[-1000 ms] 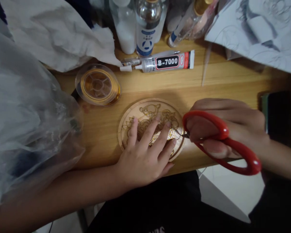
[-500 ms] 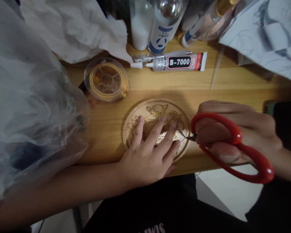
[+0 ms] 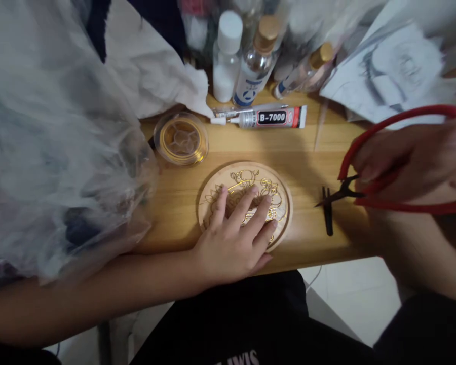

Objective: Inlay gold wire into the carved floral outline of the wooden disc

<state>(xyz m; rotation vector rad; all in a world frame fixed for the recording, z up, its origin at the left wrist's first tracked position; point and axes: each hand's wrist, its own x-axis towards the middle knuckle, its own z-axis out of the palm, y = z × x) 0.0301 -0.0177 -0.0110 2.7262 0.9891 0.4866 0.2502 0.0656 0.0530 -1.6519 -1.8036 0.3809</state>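
My left hand (image 3: 237, 238) lies with fingers spread on a round wooden plaque (image 3: 209, 185) that bears a line drawing partly traced in gold wire. Its palm covers the plaque's lower part. Off to the right, my right hand (image 3: 414, 157) is wrapped round the handles of red scissors (image 3: 347, 152), raised above the table and away from the plaque. The scissor tips point left, over small black tweezers (image 3: 328, 218) on the wood.
A spool of gold wire (image 3: 184, 139) sits behind the plaque. A B-7000 glue tube (image 3: 271, 117) lies at the back, before several bottles (image 3: 228, 66). Plastic bag (image 3: 79, 152) and tissue (image 3: 148, 66) are at left, printed papers (image 3: 395, 71) at back right.
My right hand has drawn the scissors away from the plaque to the right, and their blades have parted. The tweezers now show. My left hand stays on the plaque; the view has shifted.
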